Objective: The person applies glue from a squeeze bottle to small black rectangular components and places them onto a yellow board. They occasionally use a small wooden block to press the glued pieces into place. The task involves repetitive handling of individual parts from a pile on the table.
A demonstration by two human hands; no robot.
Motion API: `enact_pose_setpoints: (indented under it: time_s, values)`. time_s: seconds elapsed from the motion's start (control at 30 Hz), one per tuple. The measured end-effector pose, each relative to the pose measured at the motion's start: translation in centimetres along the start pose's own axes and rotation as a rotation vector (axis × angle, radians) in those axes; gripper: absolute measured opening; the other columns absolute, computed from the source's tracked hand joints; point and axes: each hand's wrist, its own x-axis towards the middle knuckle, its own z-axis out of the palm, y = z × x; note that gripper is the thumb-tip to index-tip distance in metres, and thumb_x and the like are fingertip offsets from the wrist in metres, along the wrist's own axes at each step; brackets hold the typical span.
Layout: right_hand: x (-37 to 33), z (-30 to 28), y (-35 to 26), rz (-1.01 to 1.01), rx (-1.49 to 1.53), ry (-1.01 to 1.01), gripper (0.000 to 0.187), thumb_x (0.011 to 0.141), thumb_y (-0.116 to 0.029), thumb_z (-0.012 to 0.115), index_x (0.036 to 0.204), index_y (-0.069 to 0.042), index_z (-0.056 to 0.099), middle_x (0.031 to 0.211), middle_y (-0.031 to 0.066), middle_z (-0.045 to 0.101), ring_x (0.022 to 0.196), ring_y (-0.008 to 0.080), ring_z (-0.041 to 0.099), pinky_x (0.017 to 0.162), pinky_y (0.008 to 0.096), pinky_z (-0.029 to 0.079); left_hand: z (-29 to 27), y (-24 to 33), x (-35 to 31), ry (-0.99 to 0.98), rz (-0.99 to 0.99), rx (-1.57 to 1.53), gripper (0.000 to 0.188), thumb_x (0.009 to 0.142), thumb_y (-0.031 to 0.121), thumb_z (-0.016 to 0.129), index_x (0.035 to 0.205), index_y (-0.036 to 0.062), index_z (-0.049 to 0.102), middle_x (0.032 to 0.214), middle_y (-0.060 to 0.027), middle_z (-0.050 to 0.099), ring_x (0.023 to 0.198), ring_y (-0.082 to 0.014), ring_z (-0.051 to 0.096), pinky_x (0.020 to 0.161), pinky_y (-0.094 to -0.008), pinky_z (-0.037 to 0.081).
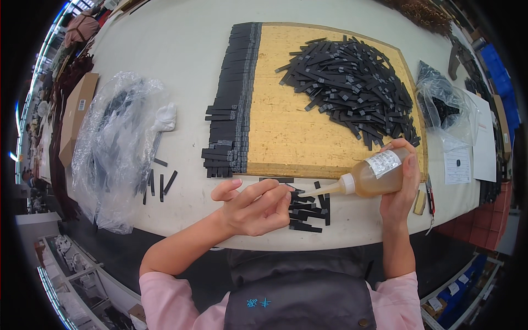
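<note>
My right hand is wrapped round a clear squeeze bottle of amber liquid with a white collar and a long thin nozzle. The bottle lies tilted, its nozzle pointing left to the fingertips of my left hand. Those fingers are curled and pinched; what is between them is hidden, though dark strip ends show right beside them. Several loose black strips lie on the table under the nozzle. Behind, a yellow board carries a heap of black strips and, along its left edge, a closely laid row of strips.
A clear plastic bag lies at the left, with a few loose strips beside it. Another plastic bag and paper sheets are at the right. A red-and-black cutter and a small tan block sit near the right front edge.
</note>
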Motion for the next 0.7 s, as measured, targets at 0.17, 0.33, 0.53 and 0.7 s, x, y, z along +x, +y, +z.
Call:
enact_pose_setpoints:
  time_s: [0.17,0.33,0.53,0.7]
  values:
    - [0.0,0.25,-0.23,0.002,-0.011,0.012,0.04,0.104,-0.034,0.048,0.122,0.0,0.055,0.107,0.01,0.059,0.1,0.0142,0.059,0.09,0.0274,0.047,0.14,-0.1,-0.21,-0.002,0.023,-0.036,0.029,0.072,0.009,0.071,0.071,0.0269,0.048,0.085,0.0133,0.07,0.082,-0.0066,0.061,0.103,-0.0434,0.02]
    - [-0.04,0.17,-0.13,0.016,0.006,-0.001,0.038,0.103,-0.033,0.048,0.122,0.0,0.055,0.105,0.0101,0.06,0.099,0.0137,0.06,0.09,0.0269,0.047,0.13,-0.13,-0.17,-0.005,0.024,-0.032,0.029,0.072,0.008,0.071,0.07,0.0269,0.049,0.084,0.0133,0.07,0.082,-0.0067,0.06,0.103,-0.0437,0.02]
    - [0.07,-0.13,-0.19,0.029,-0.044,-0.049,0.039,0.103,-0.035,0.049,0.119,-0.002,0.057,0.101,0.0102,0.062,0.093,0.0148,0.062,0.085,0.0273,0.05,0.03,-0.03,0.04,-0.012,-0.006,-0.005,0.037,0.072,0.008,0.071,0.066,0.0286,0.041,0.083,0.0143,0.066,0.082,-0.0045,0.061,0.101,-0.0412,0.022]
    - [0.79,-0.4,-0.99,0.255,0.405,0.036,0.04,0.103,-0.039,0.045,0.113,-0.002,0.058,0.098,0.0134,0.063,0.089,0.0183,0.065,0.08,0.0305,0.054,-0.23,-0.1,-0.14,-0.02,0.0,-0.004,0.036,0.073,0.01,0.072,0.066,0.0294,0.042,0.085,0.0151,0.067,0.083,-0.0038,0.062,0.102,-0.0404,0.022]
